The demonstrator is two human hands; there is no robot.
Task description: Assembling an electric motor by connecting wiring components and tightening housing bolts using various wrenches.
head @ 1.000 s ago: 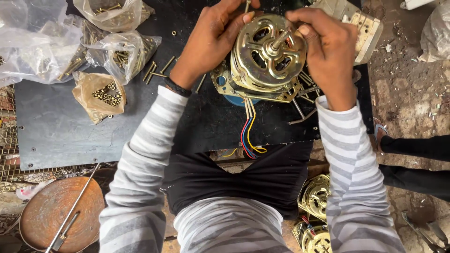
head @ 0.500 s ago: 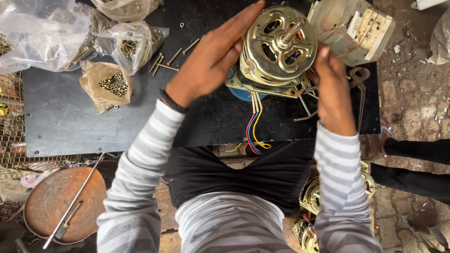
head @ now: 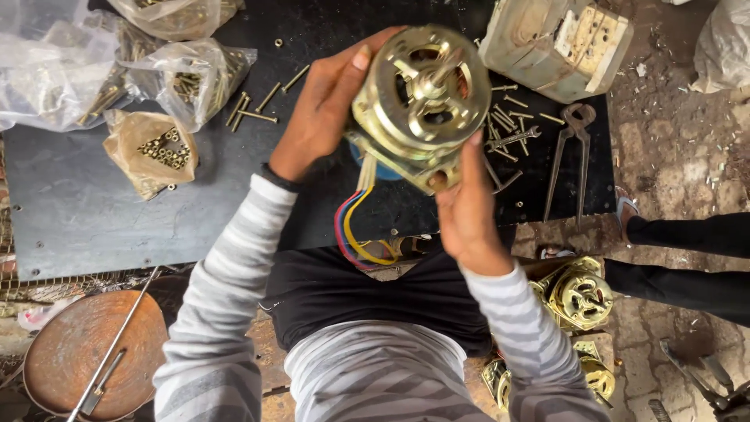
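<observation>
A round brass-coloured electric motor [head: 418, 101] with a centre shaft is held up above the black work board [head: 94, 219]. My left hand [head: 328, 105] grips its left side, fingers curled over the top rim. My right hand [head: 467, 207] supports it from below on the right, thumb against the casing. Red, blue, yellow and white wires [head: 355, 230] hang from the motor's underside toward my lap. A blue part shows beneath the motor.
Plastic bags of brass screws and nuts [head: 160, 148] lie at the board's left. Loose long bolts [head: 512, 137] and pincers [head: 570, 156] lie to the right, below a pale plastic box [head: 558, 43]. More motors [head: 578, 297] sit on the ground beside another person's leg [head: 687, 262]. A rusty round pan [head: 86, 355] lies lower left.
The motor has been lifted closer and tilted so its shaft end faces me. My right hand has slid from the top rim down to the lower right side.
</observation>
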